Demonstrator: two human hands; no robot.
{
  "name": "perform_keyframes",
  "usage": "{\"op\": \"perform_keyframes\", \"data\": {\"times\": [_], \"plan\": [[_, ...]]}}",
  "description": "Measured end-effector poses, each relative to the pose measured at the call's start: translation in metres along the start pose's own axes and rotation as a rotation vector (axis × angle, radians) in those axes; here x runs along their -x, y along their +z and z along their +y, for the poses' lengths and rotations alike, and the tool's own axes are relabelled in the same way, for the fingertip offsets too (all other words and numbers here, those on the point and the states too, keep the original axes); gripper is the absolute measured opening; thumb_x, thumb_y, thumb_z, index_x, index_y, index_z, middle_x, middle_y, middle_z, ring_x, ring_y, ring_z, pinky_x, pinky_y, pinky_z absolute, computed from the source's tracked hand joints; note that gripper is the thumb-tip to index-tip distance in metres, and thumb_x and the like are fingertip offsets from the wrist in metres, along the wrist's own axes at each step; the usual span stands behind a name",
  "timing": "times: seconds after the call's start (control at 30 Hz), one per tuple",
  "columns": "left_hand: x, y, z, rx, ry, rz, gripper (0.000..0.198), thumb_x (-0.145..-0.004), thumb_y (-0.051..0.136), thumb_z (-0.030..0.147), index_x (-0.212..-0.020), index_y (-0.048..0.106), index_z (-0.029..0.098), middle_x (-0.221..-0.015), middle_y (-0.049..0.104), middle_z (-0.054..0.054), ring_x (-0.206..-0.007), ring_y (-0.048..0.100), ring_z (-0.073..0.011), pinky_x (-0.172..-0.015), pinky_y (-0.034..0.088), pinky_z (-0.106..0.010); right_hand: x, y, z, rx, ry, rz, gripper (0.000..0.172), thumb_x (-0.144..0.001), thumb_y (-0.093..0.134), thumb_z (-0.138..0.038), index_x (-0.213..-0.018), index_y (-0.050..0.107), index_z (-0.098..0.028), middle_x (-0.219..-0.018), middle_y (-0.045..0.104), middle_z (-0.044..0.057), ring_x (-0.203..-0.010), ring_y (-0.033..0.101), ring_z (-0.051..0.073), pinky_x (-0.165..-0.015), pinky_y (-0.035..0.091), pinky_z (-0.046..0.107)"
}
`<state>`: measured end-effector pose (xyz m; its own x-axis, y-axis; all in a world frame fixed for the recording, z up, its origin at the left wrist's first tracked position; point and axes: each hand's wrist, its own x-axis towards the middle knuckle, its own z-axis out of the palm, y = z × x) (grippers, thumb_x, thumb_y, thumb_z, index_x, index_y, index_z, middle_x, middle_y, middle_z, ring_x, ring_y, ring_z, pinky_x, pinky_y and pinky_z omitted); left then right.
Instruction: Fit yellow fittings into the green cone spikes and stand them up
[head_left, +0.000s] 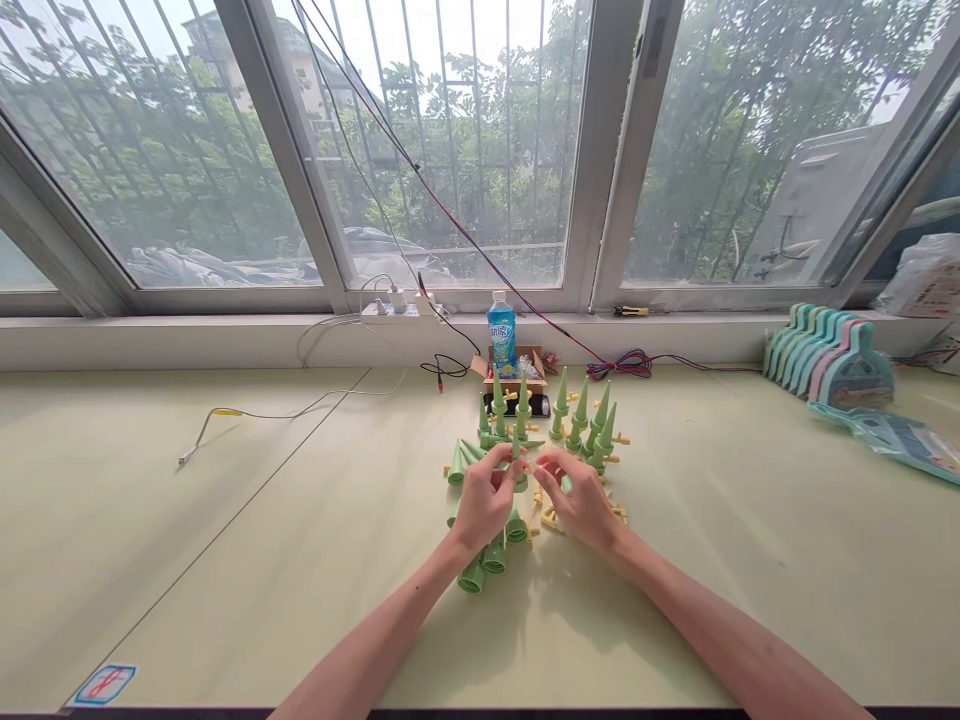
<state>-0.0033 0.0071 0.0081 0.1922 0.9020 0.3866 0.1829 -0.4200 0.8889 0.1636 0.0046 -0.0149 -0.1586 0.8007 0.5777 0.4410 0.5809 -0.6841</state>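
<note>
My left hand (480,503) is closed around a green plastic watering spike (516,443), its pointed tip up. Close beside it, my right hand (583,500) pinches a small yellow piece (529,467), seemingly a valve, at the spike's side; whether it is seated there I cannot tell. Behind my right hand stand several upright green spikes (580,408) with yellow valves sticking out. More upright spikes (499,400) are behind my left hand. Below it lie loose green spikes (493,555) with their threaded open ends toward me. Loose yellow valves (553,521) lie beneath my right hand.
Behind the spikes are a dark phone (491,405), a small cardboard box (534,365) and a blue-labelled bottle (502,335). Bundled cables (622,365) lie along the sill. Pastel dustpan-shaped items (825,355) stand at right. A white cable (277,413) crosses the table's left side.
</note>
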Motion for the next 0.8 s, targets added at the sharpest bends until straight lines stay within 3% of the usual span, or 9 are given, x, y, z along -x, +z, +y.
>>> {"op": "perform_keyframes", "data": {"times": [0.07,0.2,0.47,0.8], "plan": [[-0.0005,-0.0003,-0.0002,0.006,-0.012,0.018,0.03,-0.092,0.053,0.045,-0.098,0.061,0.017,-0.068,0.05,0.002,-0.045,0.028,-0.0043,-0.041,0.019,-0.019,0.0002,-0.0002,-0.0018,-0.046,-0.013,0.003,0.02,-0.096,0.052,-0.035,-0.107,0.058,-0.02,-0.088,0.067,0.005,-0.075,0.061,0.017,-0.067,0.05,0.029],[-0.0005,-0.0004,-0.0005,0.016,-0.025,0.02,0.029,-0.092,0.053,0.044,-0.1,0.061,0.017,-0.069,0.05,0.002,-0.045,0.027,-0.0044,-0.042,0.019,-0.019,0.0004,0.0004,-0.0015,-0.055,-0.045,-0.001,0.015,-0.097,0.05,-0.03,-0.103,0.059,-0.02,-0.098,0.067,0.007,-0.082,0.062,0.018,-0.072,0.052,0.031],[0.0001,-0.0014,-0.0008,0.023,-0.011,-0.032,0.029,-0.092,0.053,0.043,-0.101,0.061,0.016,-0.081,0.057,-0.002,-0.046,0.029,-0.0035,-0.041,0.02,-0.02,0.0005,0.0009,0.0034,-0.004,-0.038,0.0,0.019,-0.098,0.047,-0.032,-0.09,0.059,-0.02,-0.082,0.065,0.004,-0.069,0.058,0.016,-0.063,0.048,0.029],[0.0011,-0.0009,-0.0003,0.02,-0.006,-0.055,0.027,-0.092,0.053,0.042,-0.101,0.06,0.018,-0.082,0.058,-0.002,-0.046,0.03,-0.0041,-0.041,0.021,-0.02,0.0006,0.0008,0.0048,0.066,-0.002,-0.014,0.039,-0.101,0.04,-0.039,-0.068,0.049,-0.019,-0.061,0.049,-0.002,-0.056,0.043,0.013,-0.054,0.036,0.026]]}}
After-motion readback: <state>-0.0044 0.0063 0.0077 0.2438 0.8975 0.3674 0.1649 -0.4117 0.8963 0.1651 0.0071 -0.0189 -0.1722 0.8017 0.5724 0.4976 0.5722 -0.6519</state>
